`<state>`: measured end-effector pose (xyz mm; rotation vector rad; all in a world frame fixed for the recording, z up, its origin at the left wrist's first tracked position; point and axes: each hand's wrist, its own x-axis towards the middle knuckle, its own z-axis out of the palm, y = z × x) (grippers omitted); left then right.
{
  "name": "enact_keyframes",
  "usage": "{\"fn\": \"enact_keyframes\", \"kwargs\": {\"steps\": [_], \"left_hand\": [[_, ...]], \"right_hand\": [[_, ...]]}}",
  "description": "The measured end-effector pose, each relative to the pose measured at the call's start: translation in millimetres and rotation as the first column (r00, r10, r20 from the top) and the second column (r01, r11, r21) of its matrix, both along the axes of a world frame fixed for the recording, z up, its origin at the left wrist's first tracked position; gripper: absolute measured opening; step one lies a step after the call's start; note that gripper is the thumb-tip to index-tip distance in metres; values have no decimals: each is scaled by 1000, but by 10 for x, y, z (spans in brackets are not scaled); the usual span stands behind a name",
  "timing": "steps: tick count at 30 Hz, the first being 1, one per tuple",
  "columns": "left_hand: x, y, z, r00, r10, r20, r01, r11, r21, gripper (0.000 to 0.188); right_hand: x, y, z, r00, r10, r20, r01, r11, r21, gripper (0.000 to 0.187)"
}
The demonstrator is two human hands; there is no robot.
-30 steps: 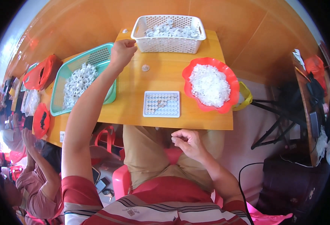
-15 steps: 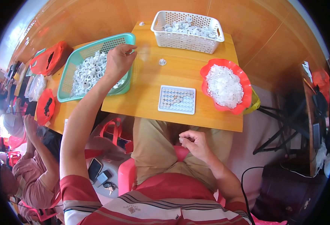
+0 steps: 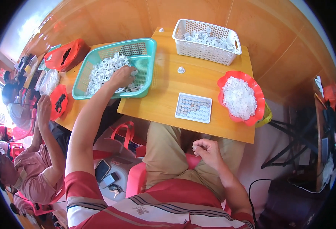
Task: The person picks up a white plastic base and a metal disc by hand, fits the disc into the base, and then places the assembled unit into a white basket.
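Observation:
My left hand reaches into the green plastic basket, over a heap of small white plastic parts. Its fingers are closed, and a small whitish round part shows at the fingertips. Low over my lap, my right hand pinches a small round greyish piece between thumb and fingers. On the table between them lies a shallow white tray with rows of small round grey discs. A single small white part sits on the tabletop behind the tray.
A white perforated basket of similar parts stands at the back. The red scalloped bowl at right holds small clear-white pieces. Left are a red bag and a red dish of dark pieces. A co-worker sits at far left.
My left hand has come down from above the green basket's far right side into the heap of parts. My right hand stays over my lap. The whole view has shifted slightly.

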<state>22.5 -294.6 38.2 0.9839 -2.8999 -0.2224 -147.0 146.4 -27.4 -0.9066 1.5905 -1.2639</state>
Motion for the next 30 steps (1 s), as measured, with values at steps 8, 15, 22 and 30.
{"fn": "enact_keyframes", "kwargs": {"steps": [8,15,22,30], "left_hand": [[-143,-90,-67,999,38,-21,-39,999,-30,21],[-88,-27,20,994,-92,-60,91,996,-12,21],[-145,64,115,985,-50,-165,62,996,67,25],[-79,555,531,699,257,-668,137,868,477,29]], "right_hand": [[-5,-21,13,1000,5,2,-5,1000,-9,16],[5,-54,122,999,-52,-13,53,999,11,14],[-142,-71,316,963,-135,-231,113,988,-104,12],[-423,-429,637,698,-285,-657,170,957,-234,14]]}}
